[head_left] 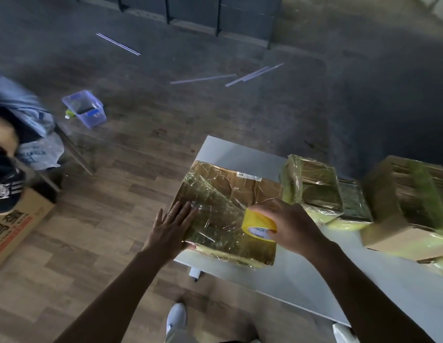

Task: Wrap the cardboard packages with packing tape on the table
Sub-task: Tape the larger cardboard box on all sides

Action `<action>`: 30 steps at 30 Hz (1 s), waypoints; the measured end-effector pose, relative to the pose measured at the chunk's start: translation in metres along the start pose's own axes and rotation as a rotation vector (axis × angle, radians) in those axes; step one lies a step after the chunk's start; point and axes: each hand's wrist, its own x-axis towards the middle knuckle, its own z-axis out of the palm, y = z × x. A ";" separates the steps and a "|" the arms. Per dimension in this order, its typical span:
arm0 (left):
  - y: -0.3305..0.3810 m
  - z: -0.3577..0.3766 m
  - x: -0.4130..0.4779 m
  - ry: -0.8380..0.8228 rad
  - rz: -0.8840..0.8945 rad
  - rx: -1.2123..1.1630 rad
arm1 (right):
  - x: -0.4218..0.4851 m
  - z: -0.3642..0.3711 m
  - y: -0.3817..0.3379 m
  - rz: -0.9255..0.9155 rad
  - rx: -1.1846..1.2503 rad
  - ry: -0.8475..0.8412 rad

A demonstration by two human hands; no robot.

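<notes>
A flat cardboard package [228, 201], partly covered in shiny clear tape, lies on the near left corner of the grey table [302, 276]. My left hand [171, 226] presses flat on its left edge with straight fingers. My right hand [287, 224] grips a yellow roll of packing tape [258, 225] standing on the package's right side. To the right sit more taped packages: a yellow-green wrapped one [312, 186] and a bigger cardboard box [408, 206].
On the wooden floor stand a clear plastic tub [84, 107], thin white strips [252, 75] and, at left, a printed cardboard box [15, 229] with a dark shoe on it. A chair with clothes [30, 125] is at far left. My white shoe [176, 318] is below the table edge.
</notes>
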 end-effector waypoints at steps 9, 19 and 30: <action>0.072 -0.008 0.018 -0.054 0.056 0.028 | -0.032 0.035 0.011 0.297 0.601 0.077; 0.074 0.000 0.023 -0.099 0.026 -0.083 | -0.053 0.008 0.050 0.169 0.267 0.118; 0.099 -0.017 0.026 -0.201 -0.066 0.169 | -0.066 0.041 0.066 0.234 -0.182 -0.278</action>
